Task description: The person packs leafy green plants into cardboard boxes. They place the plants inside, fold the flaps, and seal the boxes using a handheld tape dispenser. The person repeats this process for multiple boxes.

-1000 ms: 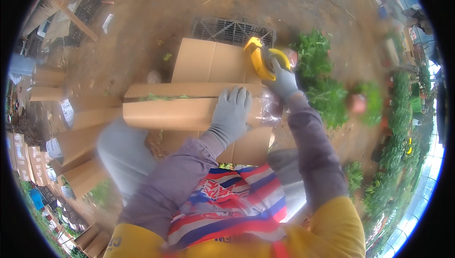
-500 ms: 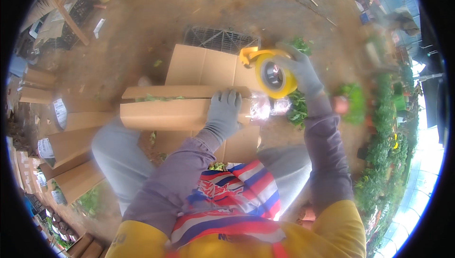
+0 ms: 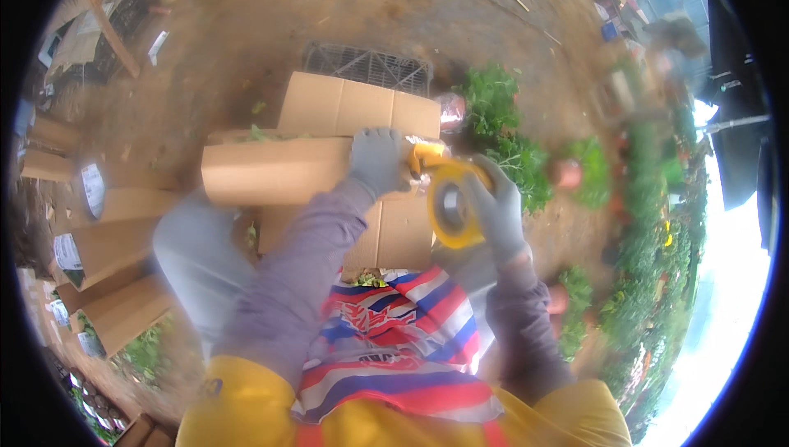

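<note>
- Left hand (image 3: 376, 159), gloved, pressed flat on the long cardboard box (image 3: 279, 172) near its right end; fingers spread, not closed on anything.
- Right hand (image 3: 493, 205), at three o'clock of the left, clamped around the yellow tape dispenser (image 3: 448, 200), roll facing up.
- Dispenser's front edge touching the box end, just beside the left glove.
- Best done, judging from this: keep the flaps pinned shut, hold tape taut, draw straight along the seam.
- Green plants (image 3: 501, 131) at two o'clock; more boxes (image 3: 107, 233) at nine.
</note>
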### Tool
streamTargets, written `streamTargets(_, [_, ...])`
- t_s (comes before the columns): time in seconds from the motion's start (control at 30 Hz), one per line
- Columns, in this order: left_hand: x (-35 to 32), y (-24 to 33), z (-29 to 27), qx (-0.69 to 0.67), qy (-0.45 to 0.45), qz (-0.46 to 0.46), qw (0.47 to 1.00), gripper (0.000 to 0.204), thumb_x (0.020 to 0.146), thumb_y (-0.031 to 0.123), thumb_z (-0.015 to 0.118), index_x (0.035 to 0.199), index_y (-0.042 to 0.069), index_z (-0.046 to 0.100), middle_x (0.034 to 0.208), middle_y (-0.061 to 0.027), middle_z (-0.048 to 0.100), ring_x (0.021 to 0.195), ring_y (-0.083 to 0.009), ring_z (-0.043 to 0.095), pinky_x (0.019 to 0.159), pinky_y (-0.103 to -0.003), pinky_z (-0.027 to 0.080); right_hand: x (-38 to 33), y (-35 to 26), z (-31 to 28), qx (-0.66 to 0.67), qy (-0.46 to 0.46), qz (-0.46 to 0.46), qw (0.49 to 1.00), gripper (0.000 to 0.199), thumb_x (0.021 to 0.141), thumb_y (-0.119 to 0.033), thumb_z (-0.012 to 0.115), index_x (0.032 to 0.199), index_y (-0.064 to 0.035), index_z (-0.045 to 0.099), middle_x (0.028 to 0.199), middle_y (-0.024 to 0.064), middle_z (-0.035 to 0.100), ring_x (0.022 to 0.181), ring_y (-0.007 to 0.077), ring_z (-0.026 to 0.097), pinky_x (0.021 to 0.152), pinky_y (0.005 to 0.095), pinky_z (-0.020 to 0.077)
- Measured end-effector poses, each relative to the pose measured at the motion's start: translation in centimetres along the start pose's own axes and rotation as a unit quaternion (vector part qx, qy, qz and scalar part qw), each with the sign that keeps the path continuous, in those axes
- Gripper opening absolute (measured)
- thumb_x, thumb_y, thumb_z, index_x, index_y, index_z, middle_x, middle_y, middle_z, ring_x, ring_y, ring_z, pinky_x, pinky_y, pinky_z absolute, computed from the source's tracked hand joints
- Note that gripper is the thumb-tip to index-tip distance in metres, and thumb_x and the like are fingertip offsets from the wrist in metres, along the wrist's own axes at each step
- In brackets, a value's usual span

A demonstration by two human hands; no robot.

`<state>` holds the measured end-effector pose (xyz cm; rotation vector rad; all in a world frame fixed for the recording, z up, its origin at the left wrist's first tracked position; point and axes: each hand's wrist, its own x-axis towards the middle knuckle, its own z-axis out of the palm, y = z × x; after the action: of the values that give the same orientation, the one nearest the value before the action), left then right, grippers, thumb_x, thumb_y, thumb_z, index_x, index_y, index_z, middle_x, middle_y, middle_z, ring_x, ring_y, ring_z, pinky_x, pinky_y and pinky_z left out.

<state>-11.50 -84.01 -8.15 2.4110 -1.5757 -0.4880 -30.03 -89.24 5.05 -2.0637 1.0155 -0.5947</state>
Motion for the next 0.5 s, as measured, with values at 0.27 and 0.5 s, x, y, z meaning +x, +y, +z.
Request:
streamTargets(0.27, [0.5,-0.6,0.4,0.266,0.179,0.090,0.943,0.082,0.062,0.051,0.083,0.123,0.005,0.053,0.126,-0.0126,0.053,0.126,-0.0264,0.046,0.100,-0.043,0.035,7.3,1.3,3.0,-0.065,0.020,0.021,0.997,0.042,0.093,-0.022,0.066,0.125,0.0052,0.064,0.103,0.0155,0.072,0.094,0.0139,0.066,0.083,0.0289,0.0524])
streamTargets(0.5, [5.6,-1.4,-2.3,0.182,-0.034,0.052,0.981,0.106,0.055,0.048,0.085,0.138,-0.002,0.042,0.131,-0.0149,0.053,0.125,-0.0269,0.050,0.100,-0.042,0.040,1.1,0.4,0.7,0.078,-0.025,0.054,0.995,0.038,0.090,-0.022,0.068,0.124,-0.0059,0.065,0.102,0.0161,0.073,0.092,0.0299,0.072,0.081,0.0370,0.0543])
